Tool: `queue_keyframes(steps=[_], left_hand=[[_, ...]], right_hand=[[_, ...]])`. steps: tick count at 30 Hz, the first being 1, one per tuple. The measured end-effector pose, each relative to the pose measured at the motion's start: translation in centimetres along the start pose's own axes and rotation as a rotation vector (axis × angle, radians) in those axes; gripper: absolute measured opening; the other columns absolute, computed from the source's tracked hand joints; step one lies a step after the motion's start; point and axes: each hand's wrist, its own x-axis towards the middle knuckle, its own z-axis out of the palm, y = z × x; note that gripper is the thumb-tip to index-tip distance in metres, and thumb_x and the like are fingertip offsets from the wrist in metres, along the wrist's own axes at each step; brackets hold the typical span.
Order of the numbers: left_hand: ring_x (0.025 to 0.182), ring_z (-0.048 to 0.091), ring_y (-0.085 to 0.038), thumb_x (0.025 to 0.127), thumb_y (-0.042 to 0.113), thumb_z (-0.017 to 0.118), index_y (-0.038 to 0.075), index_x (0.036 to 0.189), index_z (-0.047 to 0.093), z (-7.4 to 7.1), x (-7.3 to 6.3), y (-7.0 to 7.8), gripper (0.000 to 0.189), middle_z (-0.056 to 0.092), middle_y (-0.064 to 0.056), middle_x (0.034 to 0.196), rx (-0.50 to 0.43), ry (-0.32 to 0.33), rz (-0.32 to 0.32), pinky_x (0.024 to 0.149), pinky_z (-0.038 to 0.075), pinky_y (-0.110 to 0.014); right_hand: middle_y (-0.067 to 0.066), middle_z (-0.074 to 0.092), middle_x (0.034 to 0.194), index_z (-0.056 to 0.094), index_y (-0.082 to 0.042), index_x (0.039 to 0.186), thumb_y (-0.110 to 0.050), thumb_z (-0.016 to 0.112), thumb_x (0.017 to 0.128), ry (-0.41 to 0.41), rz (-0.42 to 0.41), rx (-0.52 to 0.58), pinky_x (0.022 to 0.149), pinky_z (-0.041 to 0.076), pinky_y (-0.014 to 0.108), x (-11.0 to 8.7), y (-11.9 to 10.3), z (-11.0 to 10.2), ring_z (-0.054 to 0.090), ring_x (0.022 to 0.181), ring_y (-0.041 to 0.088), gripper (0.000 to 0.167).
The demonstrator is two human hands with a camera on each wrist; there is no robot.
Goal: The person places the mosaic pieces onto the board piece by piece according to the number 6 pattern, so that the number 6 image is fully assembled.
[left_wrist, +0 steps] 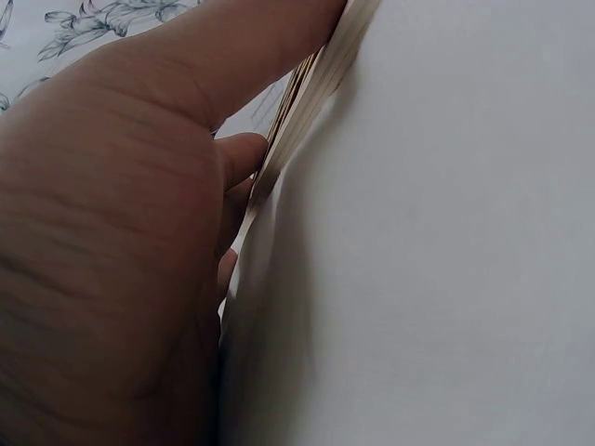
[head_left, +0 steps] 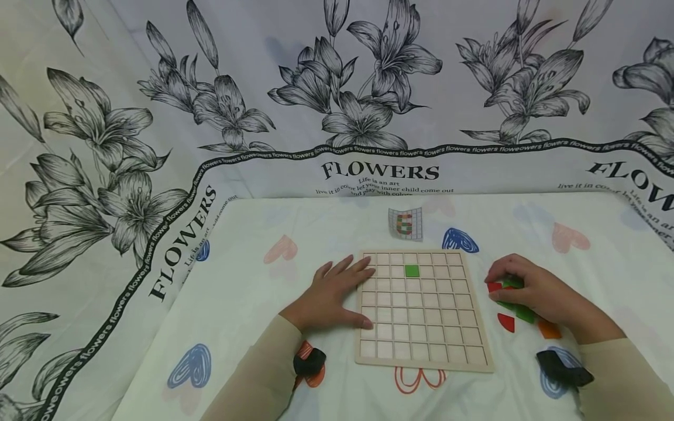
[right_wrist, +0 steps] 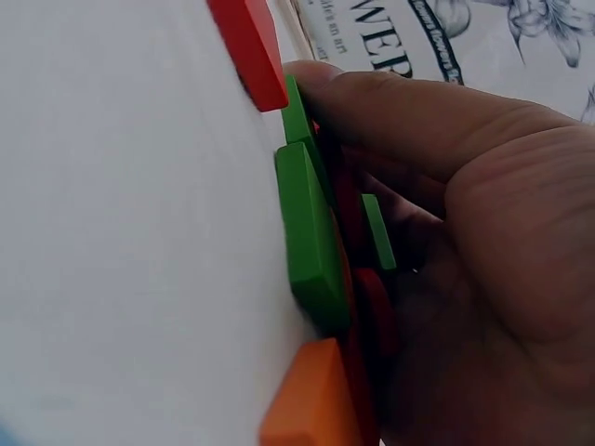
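A square wooden grid board (head_left: 421, 316) lies on the table, with one green square tile (head_left: 412, 271) in its upper part. My left hand (head_left: 332, 298) rests along the board's left edge, fingers spread, thumb and fingertips over the rim; the left wrist view shows its thumb base beside the board's side (left_wrist: 316, 102). Over a small pile of coloured blocks, my right hand (head_left: 537, 292) curls, pinching a red block (head_left: 494, 287) between thumb and fingertips. Green blocks (right_wrist: 311, 232) and an orange block (right_wrist: 314, 400) lie beneath that hand; its palm hides part of the pile.
A small pattern card (head_left: 405, 224) with a coloured design on a grid lies behind the board. A rounded red piece (head_left: 506, 323) sits apart, left of the pile. The white cloth (head_left: 237, 304) has printed hearts, and a flower-printed curtain (head_left: 368, 88) hangs behind.
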Motion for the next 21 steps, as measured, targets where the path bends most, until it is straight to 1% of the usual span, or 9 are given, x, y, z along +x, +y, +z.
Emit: queue_keyframes(steps=[4, 8, 12, 14, 15, 19, 21], left_hand=[[0.165, 0.002, -0.015, 0.083, 0.085, 0.071, 0.035, 0.173, 0.033, 0.05, 0.04, -0.06, 0.110, 0.011, 0.022, 0.178, 0.003, 0.001, -0.003, 0.128, 0.001, -0.057], [0.165, 0.000, -0.013, 0.083, 0.086, 0.072, 0.036, 0.173, 0.032, 0.08, 0.03, -0.09, 0.110, 0.010, 0.024, 0.178, 0.004, -0.002, -0.010, 0.128, 0.001, -0.056], [0.165, 0.000, -0.013, 0.083, 0.085, 0.073, 0.035, 0.173, 0.033, 0.07, 0.00, -0.01, 0.110, 0.011, 0.023, 0.178, 0.000, -0.006, -0.012, 0.128, 0.001, -0.057], [0.165, 0.000, -0.013, 0.083, 0.084, 0.073, 0.035, 0.173, 0.033, 0.09, 0.00, 0.02, 0.111, 0.011, 0.022, 0.178, -0.002, -0.007, -0.013, 0.128, 0.001, -0.057], [0.165, 0.000, -0.013, 0.083, 0.085, 0.073, 0.035, 0.173, 0.033, 0.10, 0.01, 0.02, 0.111, 0.011, 0.022, 0.178, 0.000, -0.006, -0.013, 0.128, 0.001, -0.057], [0.165, 0.000, -0.013, 0.082, 0.085, 0.072, 0.035, 0.173, 0.033, 0.16, 0.07, -0.02, 0.111, 0.011, 0.022, 0.178, 0.009, -0.005, -0.014, 0.128, 0.001, -0.056], [0.164, -0.001, -0.012, 0.082, 0.085, 0.072, 0.035, 0.173, 0.033, 0.16, 0.11, -0.01, 0.111, 0.011, 0.022, 0.178, 0.010, -0.006, -0.015, 0.128, 0.001, -0.056]], right_hand=[[0.005, 0.061, 0.128, 0.073, -0.017, 0.116, -0.018, 0.084, 0.099, 0.013, 0.018, -0.023, 0.086, 0.051, 0.024, 0.04, -0.15, 0.12, 0.056, 0.109, 0.023, 0.020], [0.007, 0.063, 0.123, 0.069, -0.015, 0.117, -0.021, 0.084, 0.099, 0.014, 0.073, -0.021, 0.084, 0.051, 0.026, 0.02, -0.17, 0.20, 0.055, 0.109, 0.029, 0.023], [0.006, 0.066, 0.113, 0.068, -0.012, 0.117, -0.023, 0.082, 0.101, 0.014, 0.131, -0.006, 0.079, 0.052, 0.029, 0.07, -0.07, 0.24, 0.057, 0.104, 0.029, 0.024], [0.006, 0.067, 0.111, 0.069, -0.011, 0.118, -0.023, 0.081, 0.102, 0.017, 0.149, -0.004, 0.078, 0.052, 0.030, 0.11, -0.11, 0.24, 0.057, 0.102, 0.029, 0.024], [0.006, 0.067, 0.111, 0.070, -0.011, 0.119, -0.023, 0.080, 0.102, 0.021, 0.156, -0.006, 0.079, 0.052, 0.029, 0.15, -0.11, 0.25, 0.057, 0.102, 0.029, 0.024], [0.009, 0.070, 0.117, 0.074, -0.010, 0.125, -0.026, 0.078, 0.104, 0.039, 0.159, -0.027, 0.081, 0.052, 0.030, 0.15, -0.18, 0.18, 0.058, 0.104, 0.030, 0.026], [0.009, 0.070, 0.117, 0.075, -0.010, 0.125, -0.027, 0.076, 0.105, 0.049, 0.157, -0.029, 0.080, 0.052, 0.030, 0.13, -0.20, 0.14, 0.058, 0.103, 0.030, 0.026]])
